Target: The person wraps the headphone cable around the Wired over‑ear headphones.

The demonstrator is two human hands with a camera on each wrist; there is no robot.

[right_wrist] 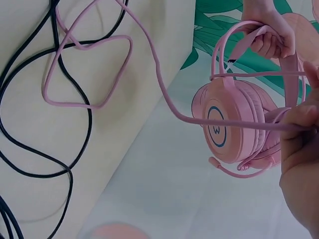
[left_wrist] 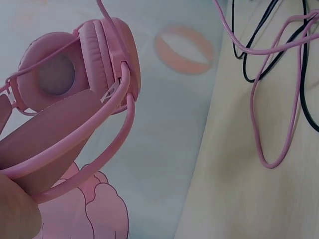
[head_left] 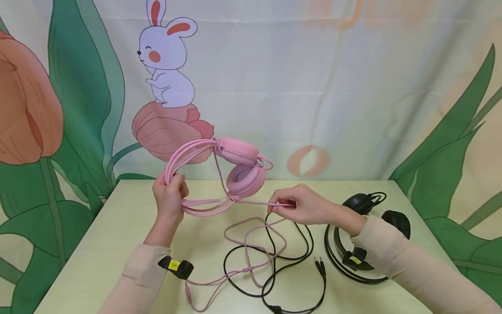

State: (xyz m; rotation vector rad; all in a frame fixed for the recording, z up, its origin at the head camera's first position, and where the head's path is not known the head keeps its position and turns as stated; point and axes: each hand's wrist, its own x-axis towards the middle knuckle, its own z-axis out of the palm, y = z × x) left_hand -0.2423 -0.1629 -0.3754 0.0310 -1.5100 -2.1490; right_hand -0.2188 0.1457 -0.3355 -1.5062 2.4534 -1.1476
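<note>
Pink headphones are held up above the far part of the table, tilted sideways with the ear cups to the right. My left hand grips them by the headband. A microphone boom shows beside one cup in the right wrist view. My right hand pinches the pink cable a short way right of the lower cup. From there the cable drops to the table in loose loops, lying across a black cable. Its pink plug end lies near my left wrist.
Black headphones lie on the right of the table, partly hidden by my right forearm. Their cable's two black plugs rest near the middle front. Behind the table hangs a printed cloth with a rabbit and tulips.
</note>
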